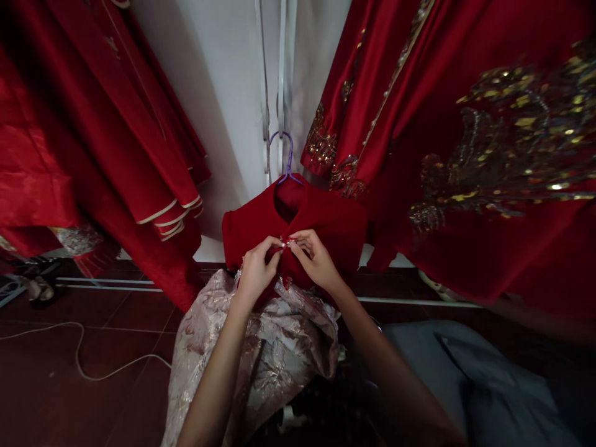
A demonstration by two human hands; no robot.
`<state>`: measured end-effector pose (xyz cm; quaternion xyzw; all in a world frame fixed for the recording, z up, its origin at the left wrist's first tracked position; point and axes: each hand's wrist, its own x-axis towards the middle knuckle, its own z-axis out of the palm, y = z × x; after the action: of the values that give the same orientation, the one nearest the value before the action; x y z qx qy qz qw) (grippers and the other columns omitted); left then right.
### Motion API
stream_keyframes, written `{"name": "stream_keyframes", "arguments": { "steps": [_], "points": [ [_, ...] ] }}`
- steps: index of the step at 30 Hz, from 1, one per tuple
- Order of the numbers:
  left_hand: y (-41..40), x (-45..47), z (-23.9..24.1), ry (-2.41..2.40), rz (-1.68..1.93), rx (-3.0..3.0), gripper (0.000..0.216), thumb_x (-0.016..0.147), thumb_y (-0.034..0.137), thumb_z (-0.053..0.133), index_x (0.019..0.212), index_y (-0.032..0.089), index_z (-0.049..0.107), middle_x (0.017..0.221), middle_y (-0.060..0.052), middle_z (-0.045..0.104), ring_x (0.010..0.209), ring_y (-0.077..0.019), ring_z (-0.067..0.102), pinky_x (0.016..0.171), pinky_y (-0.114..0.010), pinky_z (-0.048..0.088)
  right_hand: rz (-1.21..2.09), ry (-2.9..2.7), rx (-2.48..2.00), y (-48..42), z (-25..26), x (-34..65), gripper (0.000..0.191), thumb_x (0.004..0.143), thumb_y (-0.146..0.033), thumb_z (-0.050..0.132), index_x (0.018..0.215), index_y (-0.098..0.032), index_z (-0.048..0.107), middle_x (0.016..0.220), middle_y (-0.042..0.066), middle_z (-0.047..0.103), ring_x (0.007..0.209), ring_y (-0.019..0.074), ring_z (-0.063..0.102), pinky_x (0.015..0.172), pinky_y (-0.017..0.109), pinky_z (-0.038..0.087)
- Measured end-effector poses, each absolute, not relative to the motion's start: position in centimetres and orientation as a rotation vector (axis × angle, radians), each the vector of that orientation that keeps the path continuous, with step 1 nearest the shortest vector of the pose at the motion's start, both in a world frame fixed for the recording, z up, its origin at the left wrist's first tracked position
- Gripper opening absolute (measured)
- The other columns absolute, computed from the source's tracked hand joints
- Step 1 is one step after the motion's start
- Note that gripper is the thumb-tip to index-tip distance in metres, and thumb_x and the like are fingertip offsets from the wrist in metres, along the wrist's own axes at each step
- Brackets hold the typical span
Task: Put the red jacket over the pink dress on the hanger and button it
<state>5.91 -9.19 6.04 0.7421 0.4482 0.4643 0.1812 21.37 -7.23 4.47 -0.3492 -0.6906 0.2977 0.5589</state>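
Observation:
A sleeveless-looking red garment hangs in front of me on a purple hanger. At its front, below the V-shaped neckline, my left hand and my right hand meet with fingertips almost touching. Both are closed in a pinch on a small beaded trim with pale, pearl-like beads. Whether it is a fastener or an ornament, I cannot tell. Under my forearms lies a bunched pale pink brocade cloth with a shiny pattern; how it joins the red garment is hidden.
Red garments with cream edging hang at left. At right hang red garments with gold sequins. A white rack stands against the wall. A pale cable runs over the dark tiled floor. Grey-blue fabric lies at lower right.

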Motion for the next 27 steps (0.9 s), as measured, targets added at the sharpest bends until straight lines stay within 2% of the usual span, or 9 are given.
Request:
{"name": "stream_keyframes", "arguments": {
  "steps": [5, 11, 21, 27],
  "points": [
    [-9.4, 5.4, 6.8, 1.214, 1.217, 2.253, 0.017, 0.082, 0.018, 0.048, 0.097, 0.022, 0.056, 0.097, -0.002, 0.065, 0.09, -0.0158, 0.06, 0.083, -0.026, 0.044, 0.635, -1.655, -0.833, -7.5, 4.9, 21.6, 0.02, 0.085, -0.035, 0.054, 0.099, -0.021, 0.054, 0.095, 0.005, 0.062, 0.087, 0.0152, 0.061, 0.082, 0.031, 0.049],
    [-9.3, 5.2, 7.8, 1.234, 1.17, 2.372, 0.013, 0.085, 0.031, 0.049, 0.087, 0.02, 0.056, 0.086, -0.002, 0.062, 0.078, -0.0145, 0.058, 0.075, -0.025, 0.043, 0.702, -1.635, -0.853, -7.8, 5.2, 21.9, 0.023, 0.081, -0.035, 0.059, 0.098, -0.02, 0.061, 0.096, 0.005, 0.068, 0.087, 0.0165, 0.065, 0.082, 0.033, 0.052],
    [-9.1, 5.1, 8.3, 1.317, 0.945, 2.603, 0.013, 0.085, 0.026, 0.046, 0.086, 0.021, 0.057, 0.082, -0.003, 0.059, 0.072, -0.0152, 0.057, 0.067, -0.026, 0.042, 0.802, -1.586, -0.869, -7.6, 4.8, 22.4, 0.032, 0.072, -0.035, 0.068, 0.102, -0.022, 0.066, 0.096, 0.005, 0.069, 0.086, 0.018, 0.066, 0.082, 0.037, 0.055],
    [-8.6, 5.2, 8.6, 1.216, 0.901, 2.68, 0.016, 0.087, 0.024, 0.043, 0.085, 0.02, 0.058, 0.082, -0.003, 0.059, 0.073, -0.0151, 0.057, 0.068, -0.026, 0.043, 0.773, -1.701, -0.852, -7.5, 5.4, 22.7, 0.034, 0.079, -0.032, 0.061, 0.112, -0.024, 0.063, 0.102, 0.005, 0.063, 0.089, 0.0159, 0.063, 0.086, 0.035, 0.054]
  ]
}}
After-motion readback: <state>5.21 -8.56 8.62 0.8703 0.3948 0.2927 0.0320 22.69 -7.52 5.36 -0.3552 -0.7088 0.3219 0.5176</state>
